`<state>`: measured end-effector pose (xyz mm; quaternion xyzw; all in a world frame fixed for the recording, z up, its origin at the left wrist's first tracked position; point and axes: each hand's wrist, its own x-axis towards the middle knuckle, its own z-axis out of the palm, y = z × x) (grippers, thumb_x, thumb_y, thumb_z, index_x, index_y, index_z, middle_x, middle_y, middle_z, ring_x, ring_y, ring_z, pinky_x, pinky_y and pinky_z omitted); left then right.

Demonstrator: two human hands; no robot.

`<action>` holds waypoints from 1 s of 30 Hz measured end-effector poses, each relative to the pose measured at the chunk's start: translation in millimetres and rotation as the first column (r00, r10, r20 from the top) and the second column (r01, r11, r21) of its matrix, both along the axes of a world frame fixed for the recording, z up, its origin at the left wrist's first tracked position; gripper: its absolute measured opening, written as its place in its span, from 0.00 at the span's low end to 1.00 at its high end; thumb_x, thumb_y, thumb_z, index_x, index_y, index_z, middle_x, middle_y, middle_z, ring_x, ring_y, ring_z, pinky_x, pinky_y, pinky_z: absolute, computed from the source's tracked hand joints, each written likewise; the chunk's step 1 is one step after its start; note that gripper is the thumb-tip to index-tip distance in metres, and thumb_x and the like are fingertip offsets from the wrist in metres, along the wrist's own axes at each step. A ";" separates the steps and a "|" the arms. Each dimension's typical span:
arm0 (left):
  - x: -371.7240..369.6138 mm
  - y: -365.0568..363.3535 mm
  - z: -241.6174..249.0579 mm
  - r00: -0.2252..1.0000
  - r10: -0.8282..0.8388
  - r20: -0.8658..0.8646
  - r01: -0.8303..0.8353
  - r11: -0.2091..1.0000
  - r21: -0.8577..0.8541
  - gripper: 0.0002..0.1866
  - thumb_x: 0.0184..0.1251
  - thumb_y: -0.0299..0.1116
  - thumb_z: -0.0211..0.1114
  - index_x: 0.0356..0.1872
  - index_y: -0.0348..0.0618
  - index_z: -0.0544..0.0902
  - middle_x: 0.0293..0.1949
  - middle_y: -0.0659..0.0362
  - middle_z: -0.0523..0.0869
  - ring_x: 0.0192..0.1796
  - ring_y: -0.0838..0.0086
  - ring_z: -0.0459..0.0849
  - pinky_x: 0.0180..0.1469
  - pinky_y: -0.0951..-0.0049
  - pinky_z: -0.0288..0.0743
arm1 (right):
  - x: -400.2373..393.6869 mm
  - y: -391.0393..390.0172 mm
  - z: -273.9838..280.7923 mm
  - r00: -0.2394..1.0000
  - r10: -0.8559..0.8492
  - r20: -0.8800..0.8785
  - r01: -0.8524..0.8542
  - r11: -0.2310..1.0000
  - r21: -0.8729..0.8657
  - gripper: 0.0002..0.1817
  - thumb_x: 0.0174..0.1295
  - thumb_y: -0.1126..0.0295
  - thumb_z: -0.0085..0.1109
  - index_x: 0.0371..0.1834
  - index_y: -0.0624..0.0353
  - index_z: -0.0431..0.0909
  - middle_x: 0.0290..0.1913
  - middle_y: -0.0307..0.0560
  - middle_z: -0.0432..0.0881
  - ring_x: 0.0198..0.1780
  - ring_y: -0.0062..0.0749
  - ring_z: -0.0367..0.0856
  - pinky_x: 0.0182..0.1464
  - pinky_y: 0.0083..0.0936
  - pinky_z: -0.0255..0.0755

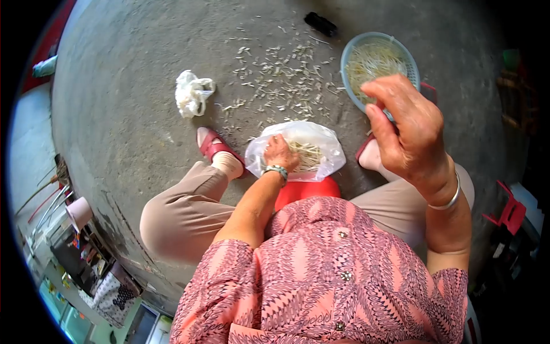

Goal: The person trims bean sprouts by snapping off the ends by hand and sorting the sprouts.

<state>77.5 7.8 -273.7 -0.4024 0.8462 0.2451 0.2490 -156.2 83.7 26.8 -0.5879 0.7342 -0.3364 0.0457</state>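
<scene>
Left hand (280, 152) sunk in clear plastic bag (298, 149) of bean sprouts (308, 155) between the feet, fingers closed, perhaps pinching some. Right hand (408, 133) raised, loosely curled, over blue basket (409, 63).

The scene is lit by soft, even daylight, bright but not harsh. No strong shadows fall on the concrete floor (132, 103); only a weak shade lies under the body. The right hand (409, 135) is very near the camera and looks large and a little soft, while the left hand (279, 153) is sharper. The clear plastic bag (312, 143) around the left hand gives a pale glare. The view is a fisheye circle: lines far from both hands bend strongly, and the corners are black.
</scene>
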 end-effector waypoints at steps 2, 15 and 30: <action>-5.1 2.9 7.4 0.997 0.062 0.039 -0.063 0.998 0.012 0.39 0.44 0.52 0.71 0.54 0.35 0.72 0.54 0.46 0.72 0.61 0.52 0.70 0.60 0.54 0.68 | 2.5 -1.1 0.9 1.000 0.000 0.024 0.000 1.000 0.005 0.14 0.50 0.87 0.57 0.41 0.68 0.76 0.36 0.55 0.79 0.30 0.42 0.79 0.34 0.27 0.73; 0.2 -8.1 -7.9 0.999 0.022 -0.042 -0.017 0.993 0.113 0.19 0.47 0.32 0.65 0.42 0.36 0.79 0.46 0.45 0.81 0.51 0.54 0.81 0.52 0.63 0.77 | 8.0 -13.4 2.0 0.999 0.038 -0.024 -0.037 0.997 0.070 0.12 0.51 0.86 0.56 0.41 0.68 0.75 0.37 0.58 0.79 0.37 0.52 0.80 0.38 0.34 0.74; 8.4 -22.8 21.1 0.992 0.036 -0.122 -0.004 0.968 0.252 0.20 0.50 0.29 0.64 0.46 0.33 0.75 0.49 0.40 0.79 0.52 0.49 0.80 0.52 0.57 0.77 | 9.0 -25.7 -9.7 0.995 0.082 -0.051 -0.074 0.988 0.132 0.10 0.55 0.85 0.56 0.40 0.67 0.75 0.36 0.57 0.79 0.37 0.51 0.80 0.39 0.33 0.74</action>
